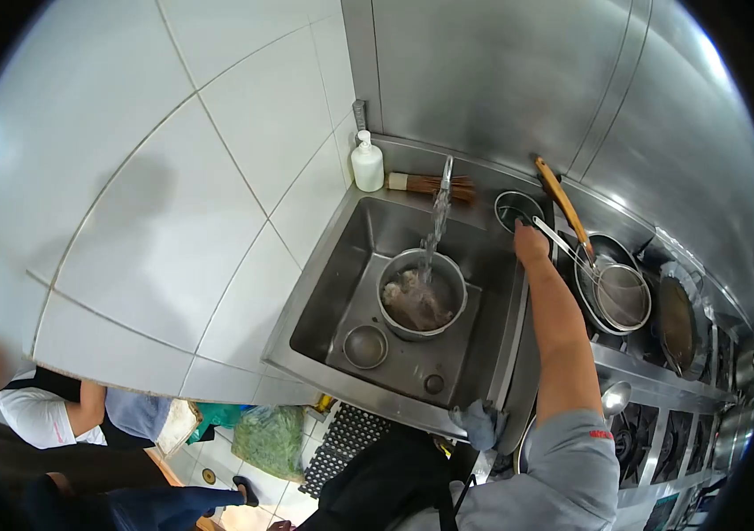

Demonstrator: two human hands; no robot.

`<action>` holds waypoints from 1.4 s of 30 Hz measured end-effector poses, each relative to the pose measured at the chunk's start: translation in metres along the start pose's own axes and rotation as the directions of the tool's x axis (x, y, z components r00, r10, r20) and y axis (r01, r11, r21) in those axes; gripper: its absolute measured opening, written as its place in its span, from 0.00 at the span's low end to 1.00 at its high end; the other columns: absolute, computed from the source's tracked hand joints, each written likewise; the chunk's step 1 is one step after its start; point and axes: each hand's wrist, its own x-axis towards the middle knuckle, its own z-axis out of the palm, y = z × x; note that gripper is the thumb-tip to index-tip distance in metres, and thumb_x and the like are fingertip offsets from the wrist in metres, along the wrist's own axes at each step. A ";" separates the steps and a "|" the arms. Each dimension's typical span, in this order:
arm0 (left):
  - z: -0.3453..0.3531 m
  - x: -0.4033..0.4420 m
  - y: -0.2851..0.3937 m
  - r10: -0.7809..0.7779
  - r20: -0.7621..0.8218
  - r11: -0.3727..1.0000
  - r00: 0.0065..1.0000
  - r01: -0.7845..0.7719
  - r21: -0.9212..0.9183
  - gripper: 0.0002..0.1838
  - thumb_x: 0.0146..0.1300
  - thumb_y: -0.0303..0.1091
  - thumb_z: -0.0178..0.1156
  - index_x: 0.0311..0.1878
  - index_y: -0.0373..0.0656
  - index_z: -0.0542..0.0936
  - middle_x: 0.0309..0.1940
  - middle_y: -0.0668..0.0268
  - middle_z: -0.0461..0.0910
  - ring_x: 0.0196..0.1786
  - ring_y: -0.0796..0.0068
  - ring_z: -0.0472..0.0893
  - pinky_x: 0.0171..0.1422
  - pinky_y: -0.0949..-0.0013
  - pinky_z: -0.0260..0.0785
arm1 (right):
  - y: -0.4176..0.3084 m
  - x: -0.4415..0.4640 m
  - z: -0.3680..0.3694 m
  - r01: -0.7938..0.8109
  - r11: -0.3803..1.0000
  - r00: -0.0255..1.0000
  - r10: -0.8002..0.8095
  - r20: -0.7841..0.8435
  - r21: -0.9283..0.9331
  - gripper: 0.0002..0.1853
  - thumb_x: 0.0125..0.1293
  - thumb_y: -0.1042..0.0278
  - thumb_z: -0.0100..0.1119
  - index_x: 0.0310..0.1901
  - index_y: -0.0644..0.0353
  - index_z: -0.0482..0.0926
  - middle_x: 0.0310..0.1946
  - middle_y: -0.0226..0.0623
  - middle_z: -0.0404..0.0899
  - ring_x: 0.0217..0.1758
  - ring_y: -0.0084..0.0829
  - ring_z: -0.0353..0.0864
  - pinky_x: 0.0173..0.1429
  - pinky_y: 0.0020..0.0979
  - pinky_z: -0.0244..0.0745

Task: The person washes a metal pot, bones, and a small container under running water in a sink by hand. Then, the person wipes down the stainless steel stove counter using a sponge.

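My right hand reaches to the back right corner of the sink, its fingers closed at the near rim of a small round metal container with a dark inside. The white handle of a wire strainer lies just beside these fingers. In the sink, water runs from the faucet into a metal pot that holds pale, brownish meat. A small metal bowl rests on the sink floor near the pot. My left hand is out of view.
Behind the sink stand a white pump bottle and a whisk-like brush. Pans and a wooden-handled tool crowd the stove at right. A grey cloth hangs over the front edge. Another person is at lower left.
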 end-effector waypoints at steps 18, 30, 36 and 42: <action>0.012 0.078 -0.004 0.126 0.046 0.987 0.991 -0.130 0.096 0.14 0.59 0.38 0.61 0.35 0.33 0.80 0.33 0.54 0.84 0.31 0.63 0.85 0.33 0.62 0.76 | -0.002 -0.081 0.004 -0.429 0.245 0.779 0.588 0.219 0.870 0.15 0.68 0.62 0.44 0.34 0.69 0.71 0.26 0.54 0.81 0.23 0.42 0.84 0.25 0.42 0.79; -0.044 0.112 0.005 0.120 0.304 0.992 0.945 -0.124 -0.005 0.13 0.62 0.37 0.60 0.43 0.37 0.79 0.31 0.58 0.84 0.31 0.66 0.85 0.31 0.65 0.75 | -0.083 -0.318 0.075 -0.536 0.162 0.702 0.631 0.331 0.828 0.13 0.67 0.66 0.53 0.34 0.72 0.77 0.18 0.38 0.74 0.13 0.28 0.72 0.13 0.31 0.69; -0.115 0.155 -0.021 0.124 0.324 0.988 0.938 -0.148 0.053 0.13 0.64 0.36 0.59 0.46 0.36 0.78 0.31 0.60 0.84 0.26 0.70 0.84 0.26 0.67 0.74 | -0.103 -0.409 0.052 -0.288 -0.112 0.778 0.551 0.301 0.951 0.09 0.66 0.66 0.54 0.32 0.64 0.75 0.19 0.30 0.71 0.13 0.23 0.68 0.15 0.28 0.68; -0.107 0.184 -0.022 0.167 0.360 0.961 0.918 -0.233 0.149 0.12 0.65 0.35 0.57 0.46 0.37 0.79 0.35 0.56 0.84 0.31 0.64 0.84 0.32 0.62 0.76 | -0.098 -0.520 -0.002 -0.057 -0.422 0.864 0.434 0.257 0.905 0.05 0.67 0.63 0.55 0.38 0.52 0.74 0.32 0.26 0.74 0.41 0.24 0.76 0.45 0.34 0.72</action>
